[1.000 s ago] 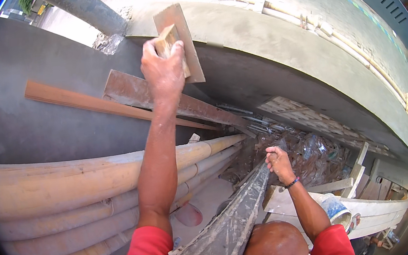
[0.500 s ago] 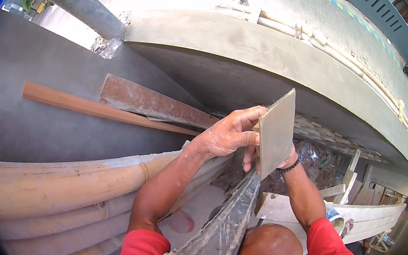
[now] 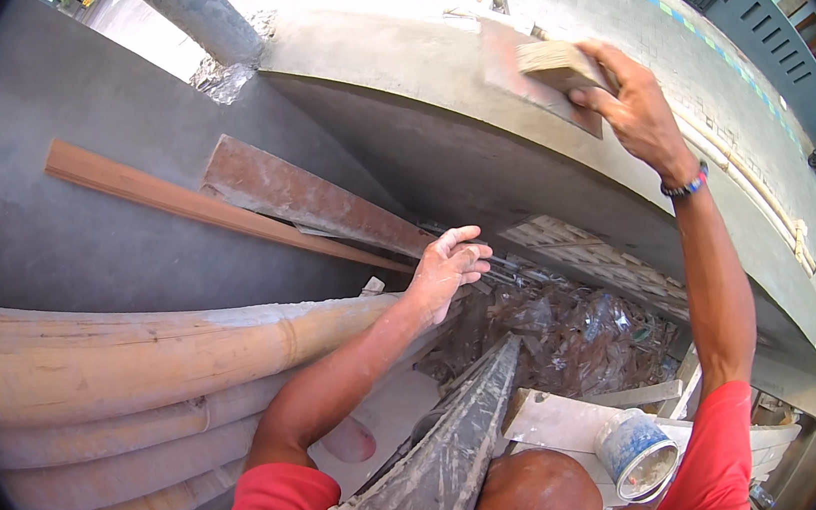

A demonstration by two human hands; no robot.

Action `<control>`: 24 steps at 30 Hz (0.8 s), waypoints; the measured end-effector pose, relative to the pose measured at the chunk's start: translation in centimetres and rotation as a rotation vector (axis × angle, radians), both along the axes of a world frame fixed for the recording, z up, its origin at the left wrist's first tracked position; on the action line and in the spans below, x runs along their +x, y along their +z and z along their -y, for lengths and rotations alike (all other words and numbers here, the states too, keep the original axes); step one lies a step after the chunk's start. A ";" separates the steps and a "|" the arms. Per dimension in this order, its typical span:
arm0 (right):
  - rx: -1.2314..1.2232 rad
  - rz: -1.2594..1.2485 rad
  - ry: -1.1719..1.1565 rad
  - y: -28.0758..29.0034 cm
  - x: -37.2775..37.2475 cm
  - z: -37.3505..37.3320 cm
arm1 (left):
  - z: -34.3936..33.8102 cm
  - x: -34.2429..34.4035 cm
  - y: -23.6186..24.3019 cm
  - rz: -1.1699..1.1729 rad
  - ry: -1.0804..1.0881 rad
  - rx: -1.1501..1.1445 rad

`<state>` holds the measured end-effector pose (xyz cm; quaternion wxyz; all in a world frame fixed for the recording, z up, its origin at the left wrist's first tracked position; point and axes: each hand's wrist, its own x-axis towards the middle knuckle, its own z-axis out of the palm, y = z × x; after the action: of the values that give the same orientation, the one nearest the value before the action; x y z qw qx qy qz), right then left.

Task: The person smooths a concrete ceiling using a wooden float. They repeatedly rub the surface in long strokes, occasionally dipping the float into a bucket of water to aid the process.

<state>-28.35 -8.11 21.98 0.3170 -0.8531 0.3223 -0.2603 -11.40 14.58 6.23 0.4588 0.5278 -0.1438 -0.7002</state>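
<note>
So, where is the float [image 3: 532,87]?
Over the pale top of the wall [image 3: 375,52], tilted; edges blurred, contact cannot be told.
And the right grip [image 3: 638,113]?
Clenched on the float's wooden block [image 3: 549,57]; dark bracelet [image 3: 687,185] at that wrist.
Left grip [image 3: 444,278]?
Released, loosely bent, near the lower end of the wide brown plank [image 3: 310,188].
Surroundings?
Stacked bamboo poles [image 3: 127,352] at left. Blue-and-white bucket [image 3: 622,440], lower right, beside pale boards [image 3: 555,413]. Recorded.
</note>
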 end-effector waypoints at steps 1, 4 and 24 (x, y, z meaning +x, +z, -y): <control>-0.071 -0.063 0.075 -0.2 1.0 0.7 | -0.2 -0.1 -0.1 -0.002 0.002 0.016; -0.223 -0.195 0.297 -2.3 4.5 1.8 | -0.8 -0.3 -0.2 -0.021 -0.004 0.058; -0.344 -0.287 -0.079 -6.8 13.0 2.5 | -1.4 -2.9 -0.3 0.032 -0.197 0.109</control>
<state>-15.38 -10.58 15.21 0.1074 -0.9096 0.3483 -0.1996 -14.26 15.98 5.91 0.3560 0.5464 -0.1637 -0.7402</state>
